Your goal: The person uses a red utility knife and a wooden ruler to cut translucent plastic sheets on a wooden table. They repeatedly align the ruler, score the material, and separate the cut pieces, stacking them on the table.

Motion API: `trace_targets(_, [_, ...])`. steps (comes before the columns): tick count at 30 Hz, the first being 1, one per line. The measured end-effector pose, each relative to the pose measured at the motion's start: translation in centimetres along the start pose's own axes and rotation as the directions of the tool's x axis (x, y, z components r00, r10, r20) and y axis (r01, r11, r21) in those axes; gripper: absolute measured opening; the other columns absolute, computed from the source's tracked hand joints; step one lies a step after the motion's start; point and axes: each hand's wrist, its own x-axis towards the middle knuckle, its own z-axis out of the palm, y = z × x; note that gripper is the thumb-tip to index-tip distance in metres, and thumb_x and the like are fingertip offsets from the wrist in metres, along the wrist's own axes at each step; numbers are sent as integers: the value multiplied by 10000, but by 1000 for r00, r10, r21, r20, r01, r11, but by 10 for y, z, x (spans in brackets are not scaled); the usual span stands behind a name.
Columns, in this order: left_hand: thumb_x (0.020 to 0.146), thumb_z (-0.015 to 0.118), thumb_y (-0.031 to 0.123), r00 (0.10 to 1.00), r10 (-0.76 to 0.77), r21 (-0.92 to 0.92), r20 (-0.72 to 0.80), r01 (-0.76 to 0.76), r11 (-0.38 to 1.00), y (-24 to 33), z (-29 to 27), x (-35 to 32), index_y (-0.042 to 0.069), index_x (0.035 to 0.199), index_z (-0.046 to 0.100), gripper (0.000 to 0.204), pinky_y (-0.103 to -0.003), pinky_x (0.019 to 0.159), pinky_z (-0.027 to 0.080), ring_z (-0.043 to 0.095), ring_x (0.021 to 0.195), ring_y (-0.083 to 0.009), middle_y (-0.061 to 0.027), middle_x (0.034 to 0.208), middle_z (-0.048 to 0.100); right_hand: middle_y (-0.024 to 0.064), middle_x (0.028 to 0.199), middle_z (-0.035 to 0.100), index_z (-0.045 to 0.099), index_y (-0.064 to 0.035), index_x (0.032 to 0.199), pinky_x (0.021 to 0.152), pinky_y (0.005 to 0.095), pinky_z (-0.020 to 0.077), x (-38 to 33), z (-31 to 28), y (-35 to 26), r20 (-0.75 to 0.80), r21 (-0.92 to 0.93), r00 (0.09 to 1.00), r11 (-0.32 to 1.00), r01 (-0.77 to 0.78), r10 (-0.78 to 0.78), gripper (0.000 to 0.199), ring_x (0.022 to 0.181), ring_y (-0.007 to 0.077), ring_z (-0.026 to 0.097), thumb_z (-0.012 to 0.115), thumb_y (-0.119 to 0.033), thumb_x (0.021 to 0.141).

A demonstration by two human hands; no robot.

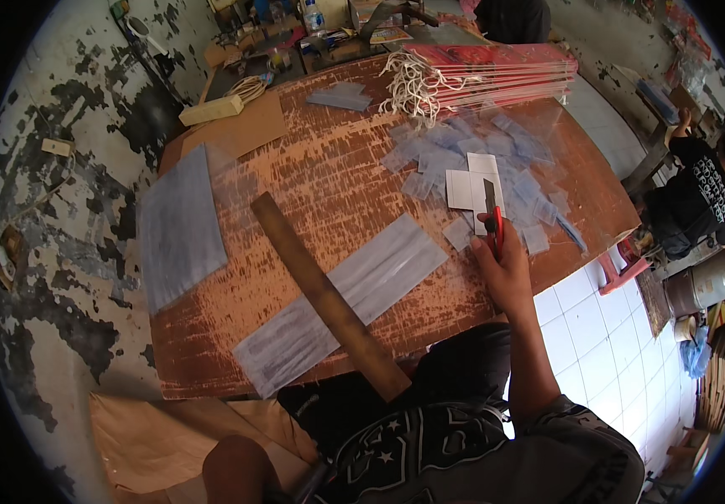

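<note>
My right hand [505, 262] is closed round a red-handled knife [498, 225] with a dark blade pointing away from me. The blade lies over a cross-shaped arrangement of white card [461, 190]. Around and beneath the card are scattered many small clear plastic pieces [438, 160]. Left of my right hand, a long translucent plastic strip [404, 256] lies slantwise on the worn wooden table [236, 311]. A brown flat ruler-like bar [295, 254] crosses over the strip, its near end reaching past the table edge. My left hand is out of sight.
A larger plastic sheet [182, 227] lies at the table's left. Farther back are brown board [245, 126], a power strip [211, 111] and a stack of red bags with white cords [497, 71]. A person in black [694, 193] sits at right, near a red stool [622, 267].
</note>
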Motion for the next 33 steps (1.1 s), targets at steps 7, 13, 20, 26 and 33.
trace_targets(7, [1043,572,306,974,175,11,146,-179,984,-16,-15,-6,98,1070,797,308,-398,797,628,784,924,-241,-85,1040,790,27,843,565,630,-58,1418,737,338,467,0,0,-1,6,9,1000,1000,-10,10,403,774,149,535,726,-198,1053])
trace_targets(13, [1042,576,315,966,223,91,133,-236,968,-21,-22,-8,109,1053,791,298,-377,744,610,764,851,-222,-67,982,767,30,849,577,628,-56,1424,741,339,474,-1,-2,-1,-8,-4,1000,1000,-16,16,413,779,150,545,728,-219,1059])
trace_targets(20, [1083,549,339,989,115,46,91,-120,992,-10,-13,-26,91,1102,776,337,-401,774,618,764,881,-219,-76,1015,764,53,883,622,624,-57,1435,769,345,494,-1,-1,0,-2,-3,999,999,-39,39,426,805,158,577,729,-235,1062])
trace_targets(26, [1095,534,345,972,194,108,-135,-180,978,-14,19,-20,141,1117,780,321,-408,811,619,770,940,-231,-89,1068,769,60,899,638,623,-60,1436,782,343,501,0,1,1,7,-18,999,999,-45,45,427,815,164,585,730,-235,1062])
trace_targets(33, [1087,516,326,858,457,191,235,-502,844,-42,-11,-36,159,1142,775,313,-427,767,613,753,887,-197,-35,999,749,86,915,661,621,-61,1439,797,362,514,0,2,-1,-8,-37,1000,999,-26,25,432,830,178,608,733,-237,1061])
